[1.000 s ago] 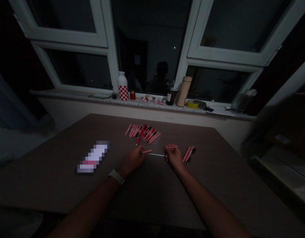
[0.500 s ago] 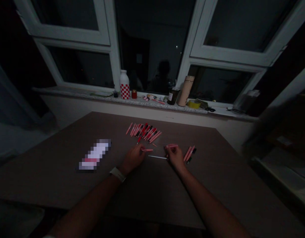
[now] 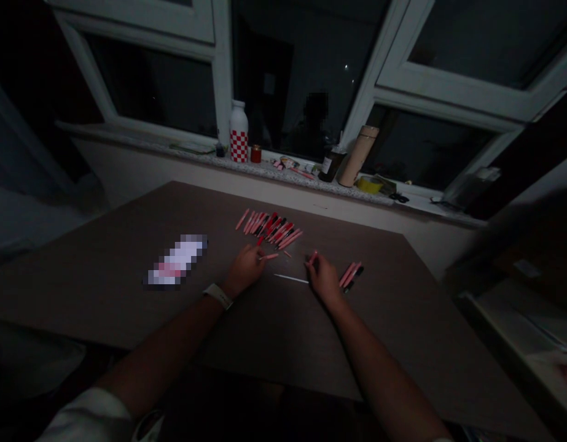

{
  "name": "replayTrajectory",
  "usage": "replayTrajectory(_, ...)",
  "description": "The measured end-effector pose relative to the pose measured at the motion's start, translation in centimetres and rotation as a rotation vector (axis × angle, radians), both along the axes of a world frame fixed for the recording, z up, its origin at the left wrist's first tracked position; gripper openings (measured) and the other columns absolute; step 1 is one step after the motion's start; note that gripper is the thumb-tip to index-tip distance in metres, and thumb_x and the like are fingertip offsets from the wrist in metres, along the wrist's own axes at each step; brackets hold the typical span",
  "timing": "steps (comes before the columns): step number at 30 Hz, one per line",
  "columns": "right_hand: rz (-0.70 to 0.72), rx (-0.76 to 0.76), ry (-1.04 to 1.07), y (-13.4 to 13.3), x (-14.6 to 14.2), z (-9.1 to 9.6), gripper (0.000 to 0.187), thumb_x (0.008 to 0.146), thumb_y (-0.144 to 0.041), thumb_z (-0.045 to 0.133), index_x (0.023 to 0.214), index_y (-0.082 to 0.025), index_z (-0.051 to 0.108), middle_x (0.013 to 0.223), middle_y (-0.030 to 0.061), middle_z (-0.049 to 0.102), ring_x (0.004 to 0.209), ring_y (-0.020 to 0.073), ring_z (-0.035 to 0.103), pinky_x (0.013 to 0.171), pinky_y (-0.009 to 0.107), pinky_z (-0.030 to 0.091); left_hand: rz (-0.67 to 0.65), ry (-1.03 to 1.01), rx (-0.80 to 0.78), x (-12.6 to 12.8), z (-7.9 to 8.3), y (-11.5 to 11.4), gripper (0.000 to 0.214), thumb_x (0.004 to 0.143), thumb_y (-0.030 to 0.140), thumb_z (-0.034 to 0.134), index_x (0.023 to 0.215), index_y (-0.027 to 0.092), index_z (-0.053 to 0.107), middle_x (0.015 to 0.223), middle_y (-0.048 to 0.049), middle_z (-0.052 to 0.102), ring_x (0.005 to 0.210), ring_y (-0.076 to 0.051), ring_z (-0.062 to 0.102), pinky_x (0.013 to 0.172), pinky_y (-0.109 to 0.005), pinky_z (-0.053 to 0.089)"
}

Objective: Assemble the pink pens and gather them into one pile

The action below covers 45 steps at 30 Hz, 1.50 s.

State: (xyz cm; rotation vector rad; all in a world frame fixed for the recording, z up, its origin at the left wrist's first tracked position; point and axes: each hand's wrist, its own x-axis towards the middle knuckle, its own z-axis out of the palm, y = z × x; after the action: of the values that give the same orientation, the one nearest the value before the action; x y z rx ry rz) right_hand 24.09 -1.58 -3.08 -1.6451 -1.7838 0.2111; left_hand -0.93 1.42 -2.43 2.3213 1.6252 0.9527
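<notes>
Pink pen piece (image 3: 271, 256), slim and straight, juts from the left hand (image 3: 244, 267).

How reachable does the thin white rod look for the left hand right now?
Probably yes: nothing visible blocks the left hand from the thin white rod, though that hand holds a pink piece.

You hold a short pink pen piece (image 3: 272, 256) on the left, pointing near three o'clock; your right-side pink part (image 3: 314, 256) tilts towards one. Below their gap, towards six, a thin pale rod (image 3: 290, 279) lies, tapered end at nine.
</notes>
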Motion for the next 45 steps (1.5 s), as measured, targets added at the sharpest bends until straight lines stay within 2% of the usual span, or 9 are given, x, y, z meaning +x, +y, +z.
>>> replayTrajectory(15,0.020,0.095,0.019,-0.2,-0.2,0.1,0.025,0.087,-0.034,0.052,0.101,-0.014,0.058,0.095,0.0124,0.067,0.086,0.0234,0.063,0.078,0.034,0.047,-0.236,-0.030,0.006,0.4,0.0,-0.6,0.016,0.089,0.024,0.052,0.097,0.019,0.065,0.096,-0.0067,0.057,0.089,-0.020,0.057,0.078,-0.031,0.047)
replayTrajectory(21,0.010,0.189,0.082,-0.2,-0.4,0.1,0.042,0.087,-0.045,0.056,0.113,-0.013,0.054,0.109,0.0163,0.062,0.100,0.0258,0.059,0.089,0.040,0.047,-0.258,-0.004,-0.015,0.3,0.1,-0.6,0.020,0.092,0.029,0.050,0.094,0.018,0.065,0.094,-0.0071,0.057,0.086,-0.020,0.057,0.077,-0.032,0.046)
replayTrajectory(25,-0.065,0.262,0.044,-0.7,-0.5,1.1,0.059,0.084,-0.053,0.059,0.125,-0.013,0.048,0.119,0.0180,0.056,0.108,0.0271,0.056,0.091,0.042,0.046,-0.259,0.012,-0.041,0.4,0.1,-0.6,0.022,0.093,0.031,0.048,0.094,0.018,0.065,0.094,-0.0068,0.057,0.085,-0.020,0.057,0.075,-0.031,0.046)
replayTrajectory(28,-0.125,0.362,0.036,-1.5,-0.7,2.4,0.051,0.086,-0.050,0.057,0.124,-0.017,0.049,0.120,0.0144,0.056,0.107,0.0249,0.056,0.093,0.041,0.045,-0.269,0.000,-0.053,0.4,0.0,-0.6,0.019,0.093,0.027,0.048,0.094,0.018,0.064,0.096,-0.0066,0.057,0.087,-0.019,0.057,0.077,-0.030,0.046)
replayTrajectory(30,-0.083,0.389,0.036,-2.1,-1.0,3.1,0.040,0.090,-0.044,0.054,0.120,-0.018,0.052,0.116,0.0125,0.057,0.105,0.0230,0.056,0.093,0.038,0.045,-0.283,-0.014,-0.064,0.3,-0.1,-0.6,0.018,0.093,0.026,0.048,0.093,0.018,0.064,0.096,-0.0065,0.057,0.089,-0.019,0.057,0.079,-0.030,0.046)
replayTrajectory(33,0.090,0.289,-0.009,-2.8,-1.6,3.7,0.027,0.094,-0.035,0.048,0.113,-0.018,0.058,0.109,0.0114,0.059,0.100,0.0212,0.058,0.088,0.033,0.047,-0.278,-0.011,-0.081,0.3,-0.1,-0.6,0.017,0.092,0.026,0.049,0.091,0.018,0.064,0.097,-0.0064,0.057,0.090,-0.019,0.058,0.081,-0.031,0.047)
replayTrajectory(37,0.267,0.094,-0.160,-3.3,-2.6,3.6,0.023,0.096,-0.030,0.048,0.111,-0.022,0.062,0.109,0.0084,0.061,0.105,0.0204,0.058,0.093,0.031,0.046,-0.283,0.006,-0.087,0.2,0.2,-0.7,0.016,0.092,0.026,0.050,0.092,0.018,0.064,0.097,-0.0066,0.057,0.090,-0.020,0.058,0.082,-0.033,0.047)
replayTrajectory(40,0.305,-0.009,-0.263,-3.4,-3.2,3.4,0.025,0.096,-0.029,0.049,0.118,-0.025,0.060,0.116,0.0060,0.060,0.104,0.0186,0.059,0.090,0.029,0.047,-0.291,0.012,-0.090,0.3,0.5,-0.8,0.015,0.090,0.023,0.051,0.092,0.018,0.065,0.097,-0.0070,0.057,0.090,-0.021,0.058,0.082,-0.033,0.047)
replayTrajectory(45,0.294,-0.062,-0.368,-3.4,-3.4,2.8,0.024,0.095,-0.028,0.050,0.117,-0.026,0.061,0.116,0.0049,0.059,0.102,0.0181,0.060,0.082,0.026,0.048,-0.301,0.038,-0.090,0.3,0.7,-1.0,0.017,0.091,0.023,0.050,0.097,0.018,0.064,0.098,-0.0073,0.057,0.091,-0.021,0.058,0.082,-0.033,0.047)
